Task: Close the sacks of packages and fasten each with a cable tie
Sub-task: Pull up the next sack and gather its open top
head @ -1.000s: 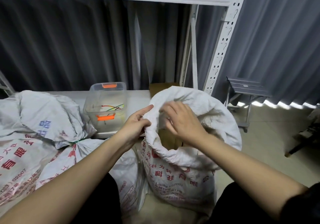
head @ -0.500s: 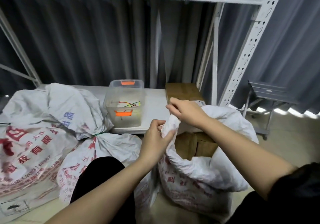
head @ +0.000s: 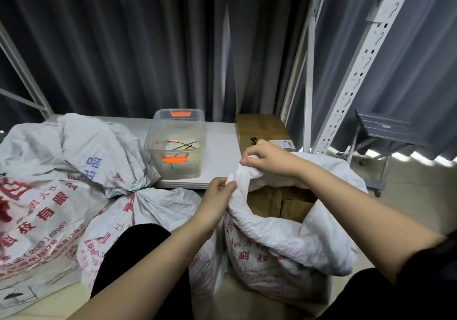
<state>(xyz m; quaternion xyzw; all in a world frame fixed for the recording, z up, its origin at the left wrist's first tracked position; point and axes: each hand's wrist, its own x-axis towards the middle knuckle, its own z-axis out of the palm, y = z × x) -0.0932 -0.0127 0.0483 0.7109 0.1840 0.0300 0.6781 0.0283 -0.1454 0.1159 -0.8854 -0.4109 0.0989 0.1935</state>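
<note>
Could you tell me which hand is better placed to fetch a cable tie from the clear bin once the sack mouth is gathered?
Probably the left hand: it grips the open sack rim nearest the clear bin of cable ties. The right hand grips the rim farther right.

Boxes [head: 279,202] partly hidden in sack [head: 284,243]

Looks to me like a storeroom/parcel depot: white metal rack [head: 356,72] w/ slotted uprights, printed sacks [head: 44,196] on floor, cardboard box [head: 259,129], grey curtain [head: 123,47] behind.
</note>
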